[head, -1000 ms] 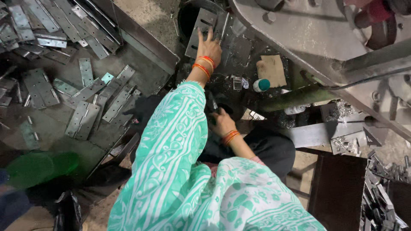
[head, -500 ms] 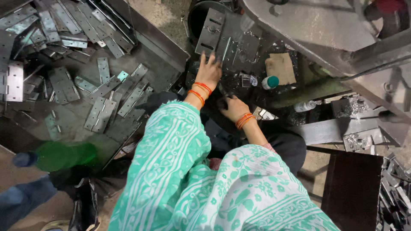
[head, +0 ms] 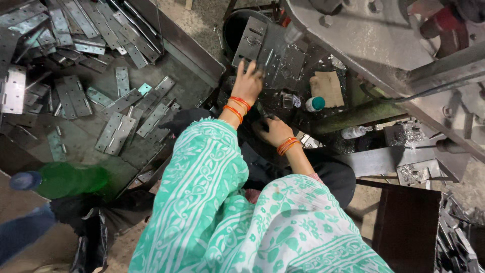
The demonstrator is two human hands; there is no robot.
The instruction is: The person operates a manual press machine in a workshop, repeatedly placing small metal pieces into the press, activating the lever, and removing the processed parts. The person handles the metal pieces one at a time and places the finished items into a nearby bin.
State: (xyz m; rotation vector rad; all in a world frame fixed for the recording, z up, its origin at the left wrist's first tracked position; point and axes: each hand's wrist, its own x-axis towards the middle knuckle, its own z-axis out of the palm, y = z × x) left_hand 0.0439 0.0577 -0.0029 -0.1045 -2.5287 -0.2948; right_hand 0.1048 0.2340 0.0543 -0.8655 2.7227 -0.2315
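The left hand (head: 248,83) is reaching forward with fingers spread, pressing on a dark metal plate (head: 283,58) and gripping nothing. The right hand (head: 273,130) is curling low beside it; I cannot tell what it grips. A white-capped bottle (head: 316,103) is standing to its right.

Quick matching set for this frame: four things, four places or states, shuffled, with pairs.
Things:
1. left hand
2. right hand
3. green bottle
4. metal hinges

Places or states:
A. lying on its side, far left
B. scattered flat in the tray on the left
C. fingers spread on the dark punched plate
D. low, close to the body, beside the left wrist

Pairs: 1-C, 2-D, 3-A, 4-B
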